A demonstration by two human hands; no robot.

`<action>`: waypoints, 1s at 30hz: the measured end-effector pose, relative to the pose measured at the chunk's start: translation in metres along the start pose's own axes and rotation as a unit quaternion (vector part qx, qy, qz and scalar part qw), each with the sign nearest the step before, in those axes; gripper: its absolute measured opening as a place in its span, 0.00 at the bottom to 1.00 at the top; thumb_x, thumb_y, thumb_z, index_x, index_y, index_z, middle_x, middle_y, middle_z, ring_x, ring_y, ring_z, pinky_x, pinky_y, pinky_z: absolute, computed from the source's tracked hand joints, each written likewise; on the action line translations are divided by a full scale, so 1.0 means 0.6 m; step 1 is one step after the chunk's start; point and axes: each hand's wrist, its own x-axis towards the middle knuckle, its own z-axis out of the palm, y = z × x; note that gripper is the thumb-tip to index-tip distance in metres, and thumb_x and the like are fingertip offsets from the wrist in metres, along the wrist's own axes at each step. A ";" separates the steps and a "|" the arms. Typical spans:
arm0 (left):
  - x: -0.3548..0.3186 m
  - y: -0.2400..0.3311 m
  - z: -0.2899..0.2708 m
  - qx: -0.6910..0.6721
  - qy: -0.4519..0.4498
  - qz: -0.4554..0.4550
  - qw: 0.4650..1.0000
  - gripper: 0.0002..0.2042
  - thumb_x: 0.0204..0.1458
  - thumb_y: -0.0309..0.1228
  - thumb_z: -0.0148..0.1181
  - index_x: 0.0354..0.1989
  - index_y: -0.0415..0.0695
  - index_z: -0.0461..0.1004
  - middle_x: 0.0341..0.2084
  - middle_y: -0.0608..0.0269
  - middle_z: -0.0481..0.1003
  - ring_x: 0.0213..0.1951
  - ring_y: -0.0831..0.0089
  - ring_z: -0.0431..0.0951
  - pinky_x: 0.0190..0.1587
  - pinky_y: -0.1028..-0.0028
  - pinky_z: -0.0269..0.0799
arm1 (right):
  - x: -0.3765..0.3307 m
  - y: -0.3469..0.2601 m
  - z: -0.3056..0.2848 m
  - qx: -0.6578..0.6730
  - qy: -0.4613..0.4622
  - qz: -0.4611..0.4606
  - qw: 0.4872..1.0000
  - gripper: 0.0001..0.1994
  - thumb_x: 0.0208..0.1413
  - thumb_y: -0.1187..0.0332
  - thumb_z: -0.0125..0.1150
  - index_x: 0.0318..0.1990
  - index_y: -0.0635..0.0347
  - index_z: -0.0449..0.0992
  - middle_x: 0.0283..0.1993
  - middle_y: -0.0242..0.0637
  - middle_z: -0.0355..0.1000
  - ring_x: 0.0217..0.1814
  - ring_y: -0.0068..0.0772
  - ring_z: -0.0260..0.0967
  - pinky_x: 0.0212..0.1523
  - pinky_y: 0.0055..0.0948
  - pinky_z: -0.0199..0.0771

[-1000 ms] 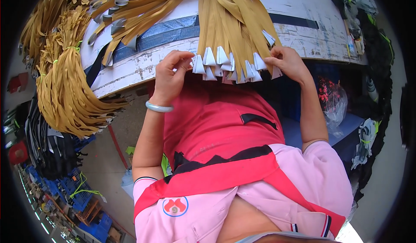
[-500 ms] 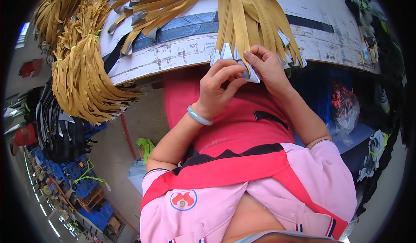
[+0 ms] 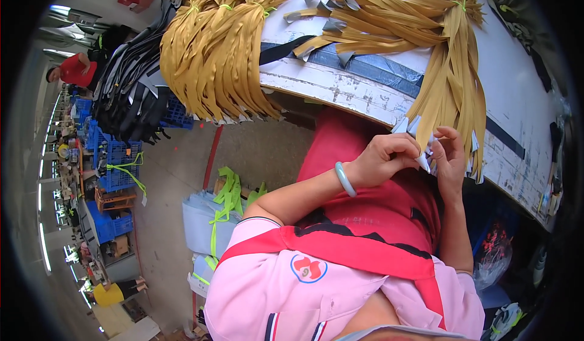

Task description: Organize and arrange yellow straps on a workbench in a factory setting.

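A bundle of mustard-yellow zipper tapes [image 3: 453,79] hangs over the near edge of the white table, its pale grey ends pointing toward me. My left hand [image 3: 388,156] has thumb and fingers pinched on the grey end [image 3: 424,162] of one zipper tape. Close beside it on the right, my right hand [image 3: 450,163] curls its thumb and fingers at that same end; the exact contact between the fingers is partly hidden. More grey ends lie just beyond both hands.
Other yellow zipper bundles [image 3: 213,61] drape over the table's [image 3: 340,91] left side. Black strips [image 3: 131,91] hang farther left, near blue crates [image 3: 118,164]. Wrapped pale packs [image 3: 204,219] with lime ties stand on the floor. A person in red [image 3: 78,70] is in the far left background.
The view has swung left, so table and hands appear farther right. Both hands stay at the zipper tape's grey end, with the right fingers slightly shifted.
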 end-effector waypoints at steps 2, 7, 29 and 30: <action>0.013 0.011 -0.015 -0.062 -0.023 -0.038 0.997 0.04 0.52 0.17 0.62 0.35 0.37 0.76 0.35 0.61 0.76 0.37 0.75 0.76 0.41 0.76 0.72 | 0.008 -0.027 -0.010 -0.079 -0.092 -0.150 0.981 0.09 0.62 0.67 0.61 0.46 0.59 0.73 0.44 0.26 0.66 0.34 0.14 0.62 0.33 0.16 0.63; 0.035 -0.001 -0.047 -0.049 -0.064 -0.073 0.994 0.04 0.53 0.17 0.61 0.35 0.37 0.76 0.34 0.63 0.75 0.37 0.78 0.75 0.42 0.78 0.71 | 0.017 -0.049 -0.004 0.009 -0.227 0.044 0.973 0.11 0.57 0.72 0.65 0.44 0.59 0.71 0.30 0.25 0.67 0.29 0.14 0.62 0.29 0.14 0.61; 0.049 -0.055 -0.043 -0.225 0.004 -0.174 0.959 0.03 0.56 0.24 0.62 0.36 0.39 0.75 0.29 0.69 0.76 0.33 0.83 0.75 0.38 0.81 0.71 | 0.069 -0.019 0.002 0.079 -0.202 0.110 0.970 0.10 0.53 0.69 0.69 0.37 0.61 0.72 0.27 0.30 0.72 0.23 0.15 0.68 0.22 0.15 0.67; 0.047 -0.054 -0.044 -0.221 0.017 -0.178 0.959 0.03 0.56 0.24 0.61 0.36 0.39 0.75 0.29 0.69 0.77 0.33 0.83 0.75 0.38 0.80 0.72 | 0.069 -0.020 0.004 0.080 -0.203 0.111 0.970 0.10 0.53 0.69 0.69 0.37 0.61 0.72 0.27 0.30 0.72 0.23 0.15 0.68 0.22 0.15 0.67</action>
